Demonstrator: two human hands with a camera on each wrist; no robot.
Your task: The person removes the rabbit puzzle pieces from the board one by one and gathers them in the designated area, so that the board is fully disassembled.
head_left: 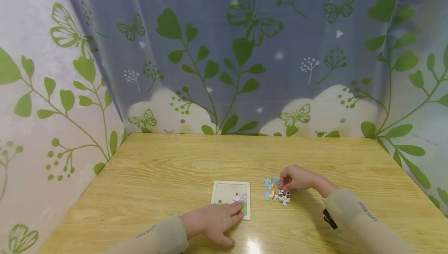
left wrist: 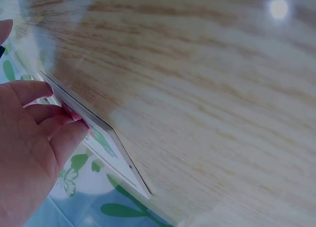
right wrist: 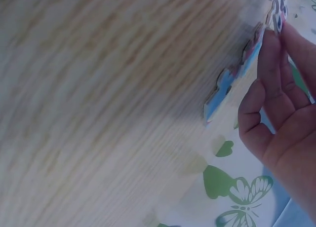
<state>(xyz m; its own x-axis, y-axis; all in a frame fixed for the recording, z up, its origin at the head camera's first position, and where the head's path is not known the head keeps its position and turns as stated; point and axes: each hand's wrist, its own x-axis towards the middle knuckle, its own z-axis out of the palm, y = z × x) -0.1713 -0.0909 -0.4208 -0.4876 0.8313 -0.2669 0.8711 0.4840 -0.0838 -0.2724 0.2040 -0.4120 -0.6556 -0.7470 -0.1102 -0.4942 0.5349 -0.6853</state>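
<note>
A square wooden puzzle board [head_left: 224, 187] with a pale raised rim lies on the table, with green, red and white picture parts in its lower portion. My left hand [head_left: 217, 221] rests on its lower part with extended fingers, covering some of the picture. In the left wrist view, the fingertips of that hand [left wrist: 29, 133] touch the board's face. To the right of the board, my right hand [head_left: 298, 177] pinches a white, dark and red jigsaw piece [head_left: 284, 197] between thumb and forefinger. Beside it lie a blue-and-yellow piece [head_left: 268, 181] and a blue, white and yellow piece [head_left: 270, 195].
Several loose jigsaw pieces lie partly hidden around the right hand; a blue one [right wrist: 220, 91] shows in the right wrist view. The wooden table [head_left: 168, 168] reaches back to a leaf-and-butterfly patterned curtain [head_left: 196, 90]. A black strap or clip [head_left: 329, 219] sits under the right sleeve.
</note>
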